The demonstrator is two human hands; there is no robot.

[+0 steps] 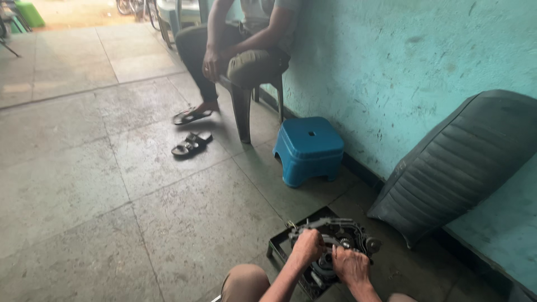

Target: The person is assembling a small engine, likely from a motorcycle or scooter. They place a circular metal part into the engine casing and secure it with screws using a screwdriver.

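Observation:
A dark metal engine case (349, 235) with gears showing inside lies in a shallow black tray (278, 244) on the floor at the bottom of the view. My left hand (307, 247) grips the case's left edge. My right hand (350, 265) rests on the middle of the case, fingers curled around a part there; what it grips is hidden. My knee (244, 281) shows at the bottom edge.
A blue plastic stool (308, 149) stands beyond the tray. A black motorcycle seat (458, 162) leans on the teal wall (391, 61) at right. Another person (240, 50) sits on a chair at the back, one sandal (191, 144) lying on the tiled floor (84, 184).

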